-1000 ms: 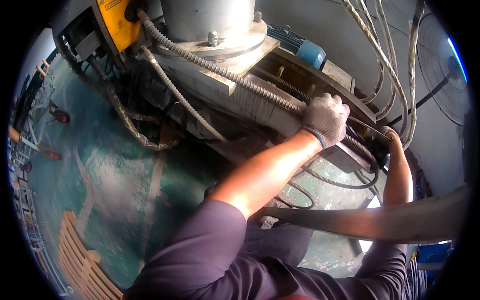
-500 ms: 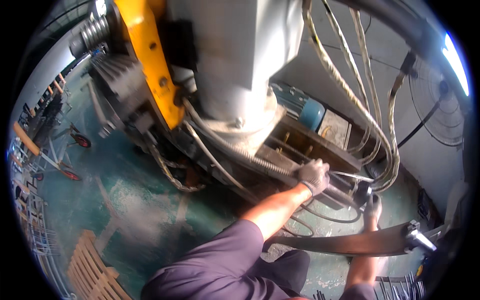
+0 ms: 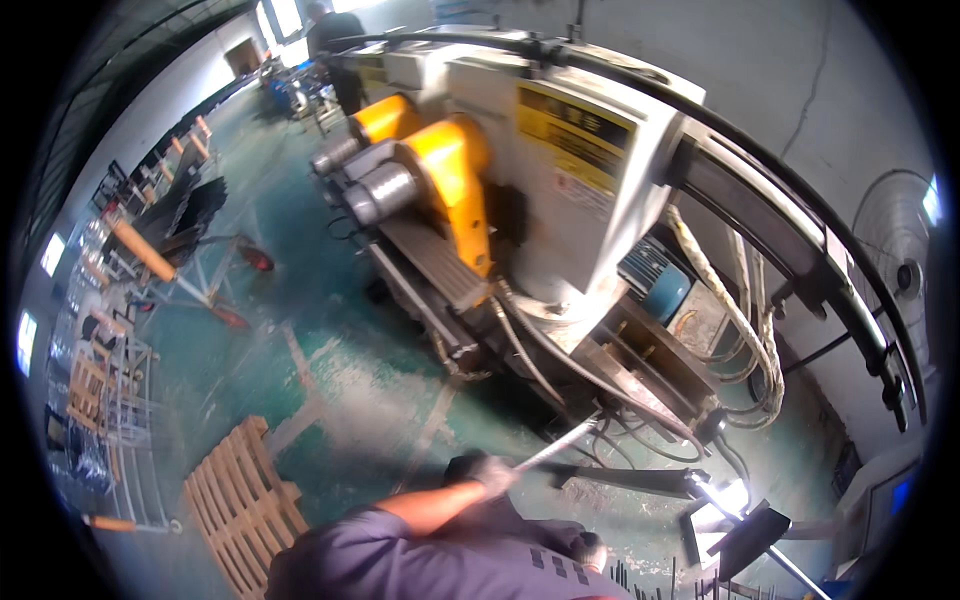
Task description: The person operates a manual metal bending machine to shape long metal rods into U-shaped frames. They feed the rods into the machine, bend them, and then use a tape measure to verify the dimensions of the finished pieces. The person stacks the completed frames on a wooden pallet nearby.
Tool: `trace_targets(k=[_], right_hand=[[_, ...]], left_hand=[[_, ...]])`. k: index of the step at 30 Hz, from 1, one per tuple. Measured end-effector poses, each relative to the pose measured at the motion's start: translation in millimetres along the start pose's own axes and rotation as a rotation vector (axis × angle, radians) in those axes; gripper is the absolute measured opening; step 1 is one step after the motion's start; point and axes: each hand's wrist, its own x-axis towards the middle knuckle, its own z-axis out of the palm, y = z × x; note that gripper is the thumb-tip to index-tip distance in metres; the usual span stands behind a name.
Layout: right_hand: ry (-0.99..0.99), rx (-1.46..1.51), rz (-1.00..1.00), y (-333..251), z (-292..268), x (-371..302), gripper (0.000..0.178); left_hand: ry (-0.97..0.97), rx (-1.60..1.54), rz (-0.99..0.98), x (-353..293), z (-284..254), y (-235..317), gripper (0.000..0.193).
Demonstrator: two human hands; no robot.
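Note:
My left hand [image 3: 488,468], in a dark grey glove, is closed around a thin shiny metal rod [image 3: 560,443]. The rod slants up and right toward the base of a big white and yellow machine [image 3: 540,190]. My right hand [image 3: 591,549], also gloved, sits low by my purple sleeve, and its grip is hidden. A long dark flat metal strip [image 3: 625,478] lies just beyond both hands. Grey corrugated hoses [image 3: 520,350] and pale cables [image 3: 745,330] hang off the machine.
A wooden pallet [image 3: 240,500] lies on the green floor at lower left. Metal racks [image 3: 100,400] and red-footed stands [image 3: 235,262] line the left side. A wall fan [image 3: 895,260] is at the right, and another person [image 3: 330,30] stands far back.
The view has pulled back and tilted up, so the whole machine shows. My left hand has left the machine's corrugated hose and now holds the thin rod lower down.

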Motion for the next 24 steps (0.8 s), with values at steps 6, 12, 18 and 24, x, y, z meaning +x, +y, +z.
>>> trace_targets(k=[6, 12, 18, 24], right_hand=[[-0.336, -0.369, -0.236, -164.3, 0.2, -19.7, 0.027], [-0.225, -0.224, -0.510, -366.8, 21.6, -81.4, 0.032], [-0.147, 0.125, -0.869, -568.0, 19.2, -149.4, 0.024], [0.003, 0.454, -0.854, -708.1, 19.5, -167.5, 0.036]], left_hand=[[0.194, -0.167, -0.120, -46.7, -105.9, -199.3, 0.035], [0.458, -0.187, 0.118, -60.8, -268.9, -325.1, 0.039], [0.577, -0.581, 0.128, -131.6, -501.8, -256.3, 0.005], [0.612, -0.195, 0.389, -124.9, -592.1, -219.4, 0.009]])
